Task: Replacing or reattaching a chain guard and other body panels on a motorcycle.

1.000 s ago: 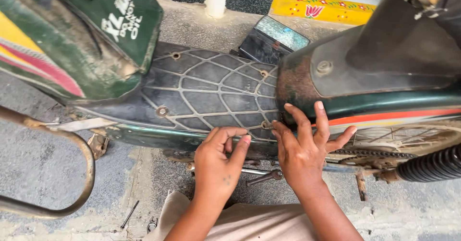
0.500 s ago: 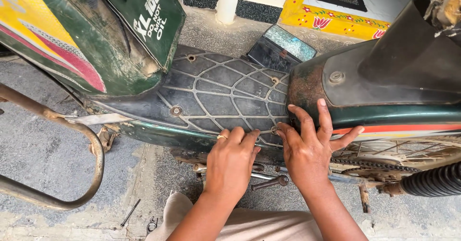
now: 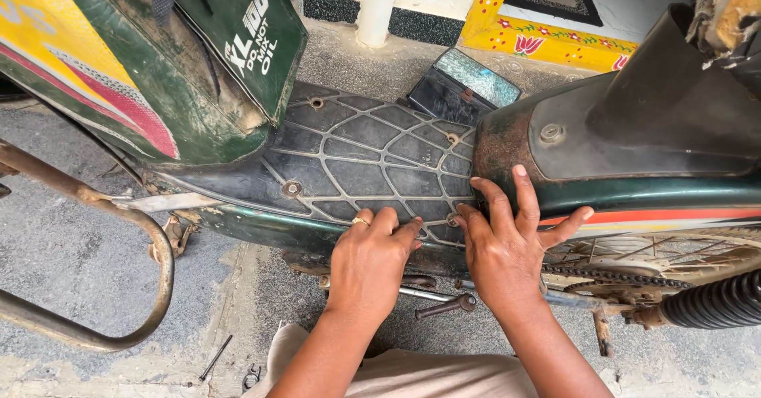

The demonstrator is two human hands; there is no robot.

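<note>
Black rubber footboard mat (image 3: 365,160) under both hands' fingertips.

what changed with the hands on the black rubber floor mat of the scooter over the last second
Little changed. The left hand crept slightly forward, so its fingertips now lie on the near edge of the black webbed rubber floor mat. The right hand stayed spread at the mat's corner against the rusty green body panel. Neither hand gripped or released anything. The bolt on the ground below stayed put.
</note>
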